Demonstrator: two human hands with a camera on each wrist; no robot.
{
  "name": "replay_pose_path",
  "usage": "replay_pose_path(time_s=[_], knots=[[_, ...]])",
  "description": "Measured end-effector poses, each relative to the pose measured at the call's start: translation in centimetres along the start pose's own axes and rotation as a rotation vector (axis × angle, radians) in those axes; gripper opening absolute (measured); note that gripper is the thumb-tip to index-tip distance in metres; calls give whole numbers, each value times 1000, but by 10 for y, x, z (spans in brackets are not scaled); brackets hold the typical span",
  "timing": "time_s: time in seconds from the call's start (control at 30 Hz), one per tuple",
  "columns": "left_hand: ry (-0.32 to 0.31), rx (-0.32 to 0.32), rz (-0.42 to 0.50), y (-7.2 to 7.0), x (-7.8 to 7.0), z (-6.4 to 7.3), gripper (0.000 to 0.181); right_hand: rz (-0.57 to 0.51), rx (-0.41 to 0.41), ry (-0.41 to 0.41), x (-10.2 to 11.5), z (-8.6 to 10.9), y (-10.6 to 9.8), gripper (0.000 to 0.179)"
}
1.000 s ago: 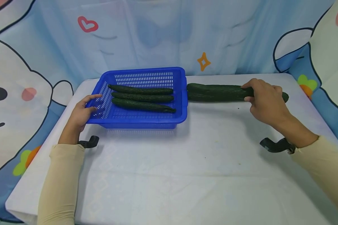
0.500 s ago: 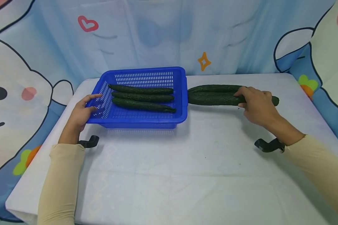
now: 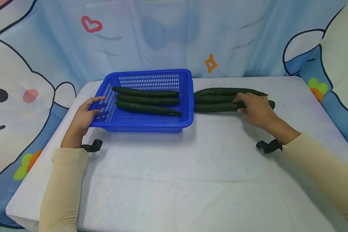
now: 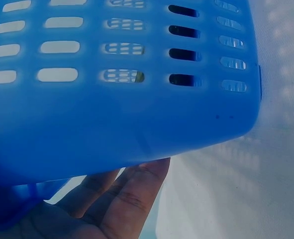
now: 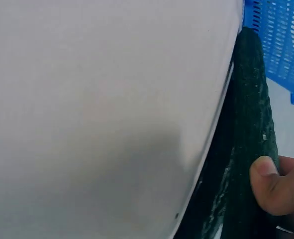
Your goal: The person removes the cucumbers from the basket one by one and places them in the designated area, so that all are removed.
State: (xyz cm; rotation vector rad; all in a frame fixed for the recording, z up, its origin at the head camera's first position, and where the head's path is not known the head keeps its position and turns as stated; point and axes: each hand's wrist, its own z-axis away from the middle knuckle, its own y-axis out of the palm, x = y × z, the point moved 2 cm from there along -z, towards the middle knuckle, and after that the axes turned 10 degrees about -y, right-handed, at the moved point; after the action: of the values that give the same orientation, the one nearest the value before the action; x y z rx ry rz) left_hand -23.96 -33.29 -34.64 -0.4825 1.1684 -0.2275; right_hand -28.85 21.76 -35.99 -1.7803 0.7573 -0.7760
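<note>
A blue slotted plastic basket (image 3: pixel 150 124) holds three dark green cucumbers (image 3: pixel 148 101), lying side by side. At its left end my left hand (image 3: pixel 82 117) grips the rim, thumb inside; the left wrist view shows fingers (image 4: pixel 137 196) against the basket's outer side (image 4: pixel 112 124). Right of the basket lie three more cucumbers in a row, their left ends right at its wall: a far one (image 3: pixel 229 91), a middle one (image 3: pixel 214 99) and a near one (image 3: pixel 214 108). My right hand (image 3: pixel 256 109) holds the near cucumber (image 5: pixel 251 99) towards its right end, thumb on its side.
A white cloth covers the table (image 3: pixel 177 177). Behind it hangs a blue cartoon curtain (image 3: pixel 162 35), close along the table's back edge. Black wrist mounts (image 3: pixel 268 146) stick out inward from both wrists.
My right hand has moved left and nearer, sliding the near cucumber along. The cucumbers beside the basket, overlapped earlier, now show as three spread in a row. My left hand and the basket stay put.
</note>
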Motion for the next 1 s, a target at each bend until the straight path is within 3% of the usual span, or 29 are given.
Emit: replay_pose_path(time_s=[0.53, 0.83, 1.0], knots=[[1, 6, 6, -1, 0, 0, 55, -11, 26, 4, -13, -11, 6, 32], [1, 10, 4, 0, 0, 1, 55, -4, 61, 63, -9, -13, 10, 32], [6, 6, 6, 0, -1, 1, 55, 17, 24, 36, -9, -13, 11, 19]])
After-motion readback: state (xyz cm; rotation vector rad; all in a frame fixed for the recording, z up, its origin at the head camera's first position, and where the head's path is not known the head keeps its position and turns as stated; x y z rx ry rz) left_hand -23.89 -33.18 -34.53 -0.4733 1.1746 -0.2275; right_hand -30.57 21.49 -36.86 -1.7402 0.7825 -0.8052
